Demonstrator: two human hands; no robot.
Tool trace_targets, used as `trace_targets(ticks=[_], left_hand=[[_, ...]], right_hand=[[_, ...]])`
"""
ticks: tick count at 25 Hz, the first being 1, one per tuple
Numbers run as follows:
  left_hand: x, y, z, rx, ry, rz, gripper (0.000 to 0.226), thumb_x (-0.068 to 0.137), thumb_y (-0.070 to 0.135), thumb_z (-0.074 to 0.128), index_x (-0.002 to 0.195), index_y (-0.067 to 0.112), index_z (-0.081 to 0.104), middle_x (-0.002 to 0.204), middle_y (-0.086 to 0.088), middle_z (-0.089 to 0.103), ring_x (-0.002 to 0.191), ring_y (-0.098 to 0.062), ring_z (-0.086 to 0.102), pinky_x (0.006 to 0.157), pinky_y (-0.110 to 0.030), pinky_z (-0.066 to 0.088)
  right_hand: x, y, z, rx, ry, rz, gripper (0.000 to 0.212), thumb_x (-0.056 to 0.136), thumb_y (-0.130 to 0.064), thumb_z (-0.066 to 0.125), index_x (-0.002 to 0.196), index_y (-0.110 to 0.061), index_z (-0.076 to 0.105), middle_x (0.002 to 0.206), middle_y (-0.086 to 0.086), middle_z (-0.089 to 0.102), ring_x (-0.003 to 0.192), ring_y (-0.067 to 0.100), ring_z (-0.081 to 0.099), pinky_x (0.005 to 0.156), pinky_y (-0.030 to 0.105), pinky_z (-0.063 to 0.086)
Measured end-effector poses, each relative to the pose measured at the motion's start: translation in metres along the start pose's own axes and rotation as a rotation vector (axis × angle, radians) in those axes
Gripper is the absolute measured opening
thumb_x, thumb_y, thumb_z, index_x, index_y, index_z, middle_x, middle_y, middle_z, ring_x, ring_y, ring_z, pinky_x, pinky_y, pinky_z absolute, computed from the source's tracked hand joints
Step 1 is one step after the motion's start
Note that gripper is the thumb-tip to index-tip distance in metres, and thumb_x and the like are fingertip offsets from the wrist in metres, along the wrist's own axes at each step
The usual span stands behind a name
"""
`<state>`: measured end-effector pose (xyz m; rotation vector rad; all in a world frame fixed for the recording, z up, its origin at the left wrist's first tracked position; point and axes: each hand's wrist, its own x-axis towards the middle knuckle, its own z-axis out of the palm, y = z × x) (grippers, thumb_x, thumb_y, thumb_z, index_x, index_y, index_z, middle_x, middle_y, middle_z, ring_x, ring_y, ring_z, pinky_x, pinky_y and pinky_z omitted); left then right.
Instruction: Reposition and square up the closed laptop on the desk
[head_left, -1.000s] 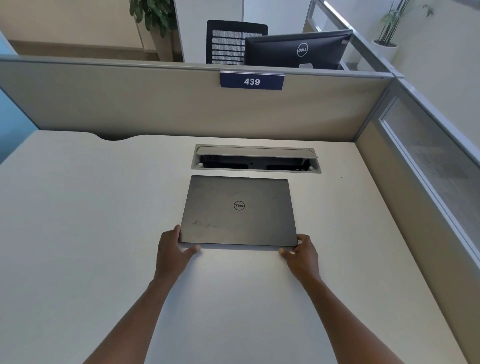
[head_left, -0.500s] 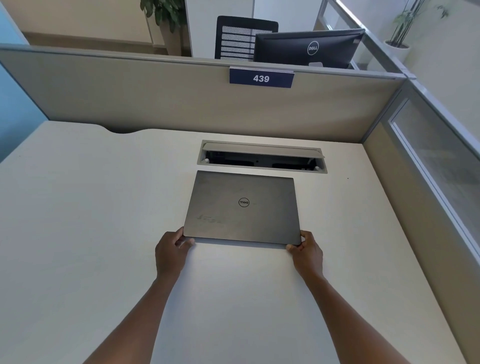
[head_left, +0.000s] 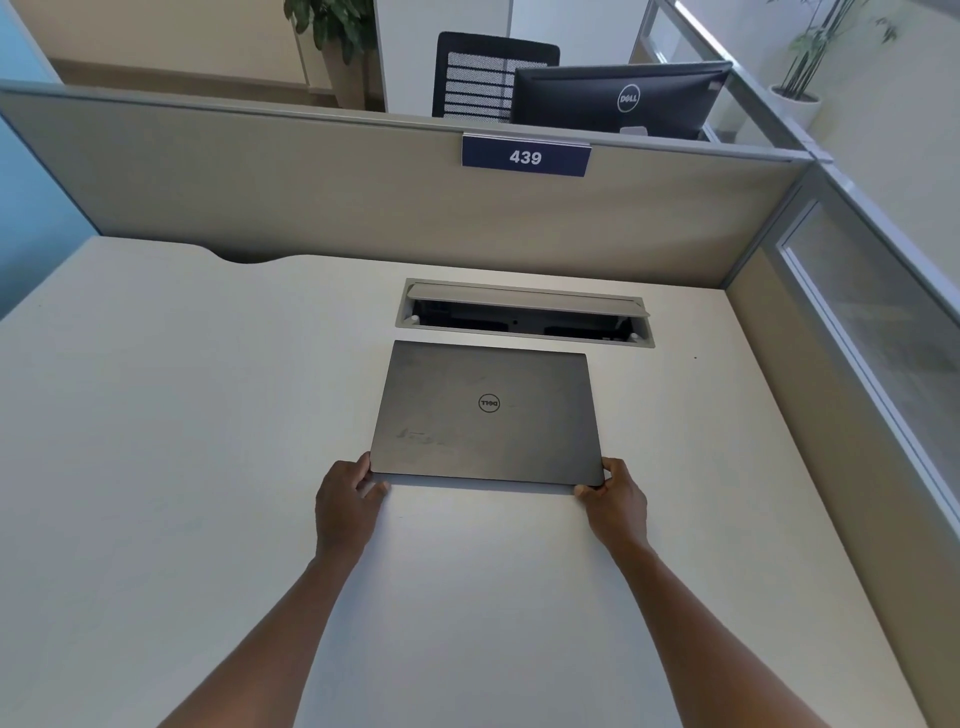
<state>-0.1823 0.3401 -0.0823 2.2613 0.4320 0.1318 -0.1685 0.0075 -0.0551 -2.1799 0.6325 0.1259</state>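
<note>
A closed dark grey laptop (head_left: 485, 413) with a round logo on its lid lies flat on the white desk (head_left: 182, 467), just in front of the cable hatch. My left hand (head_left: 345, 501) grips its near left corner, thumb along the front edge. My right hand (head_left: 618, 499) grips its near right corner in the same way. The laptop's far edge runs close to parallel with the hatch, slightly skewed.
An open cable hatch (head_left: 524, 314) is sunk into the desk behind the laptop. A beige partition (head_left: 311, 192) with a blue "439" sign (head_left: 525, 156) closes the back; another partition (head_left: 857, 364) lines the right side. A monitor (head_left: 621, 98) and chair stand beyond.
The laptop has slid a little away from me toward the hatch, with both hands staying on its near corners. The view has shifted slightly.
</note>
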Motion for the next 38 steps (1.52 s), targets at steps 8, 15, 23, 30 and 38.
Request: trace_targets(ticks=[8, 15, 23, 30, 38], left_hand=[[0.012, 0.035, 0.005, 0.286, 0.064, 0.239, 0.035, 0.088, 0.000, 0.054, 0.122, -0.001, 0.061, 0.117, -0.017, 0.061, 0.110, -0.038, 0.056, 0.092, -0.042, 0.049], [0.041, 0.077, 0.055, 0.503, -0.307, 0.388, 0.057, 0.101, 0.033, 0.036, 0.151, 0.007, 0.029, 0.161, -0.015, 0.024, 0.149, -0.031, 0.021, 0.120, -0.046, 0.020], [0.053, 0.072, 0.080, 0.708, -0.244, 0.465, 0.069, 0.096, 0.042, 0.023, 0.156, 0.010, 0.017, 0.165, -0.011, 0.014, 0.153, -0.029, 0.011, 0.124, -0.049, 0.011], [0.063, 0.072, 0.085, 0.739, -0.232, 0.500, 0.070, 0.094, 0.041, 0.026, 0.155, 0.008, 0.018, 0.165, -0.012, 0.016, 0.153, -0.028, 0.013, 0.123, -0.050, 0.014], [0.065, 0.088, 0.084, 0.730, -0.268, 0.522, 0.071, 0.094, 0.036, 0.023, 0.156, 0.006, 0.009, 0.166, -0.014, 0.006, 0.154, -0.029, 0.003, 0.125, -0.045, 0.008]], right_hand=[[-0.013, -0.024, 0.019, -0.277, 0.191, -0.186, 0.037, 0.092, -0.026, 0.062, 0.123, -0.007, 0.056, 0.119, 0.016, 0.053, 0.106, 0.037, 0.049, 0.091, 0.041, 0.042], [0.019, -0.069, 0.052, -0.392, -0.045, -0.387, 0.060, 0.097, -0.031, 0.053, 0.148, -0.005, 0.035, 0.155, 0.013, 0.036, 0.145, 0.031, 0.030, 0.120, 0.041, 0.024], [0.044, -0.071, 0.089, -0.593, -0.147, -0.497, 0.070, 0.101, -0.043, 0.029, 0.159, -0.011, 0.005, 0.168, 0.008, -0.004, 0.155, 0.026, -0.010, 0.125, 0.043, -0.006], [0.045, -0.062, 0.100, -0.667, -0.089, -0.554, 0.071, 0.101, -0.046, 0.020, 0.159, -0.010, 0.002, 0.168, 0.009, -0.006, 0.155, 0.025, -0.010, 0.126, 0.042, -0.005], [0.045, -0.075, 0.091, -0.638, -0.119, -0.549, 0.072, 0.101, -0.042, 0.028, 0.158, -0.007, -0.001, 0.168, 0.012, -0.006, 0.155, 0.026, -0.008, 0.126, 0.042, -0.004]])
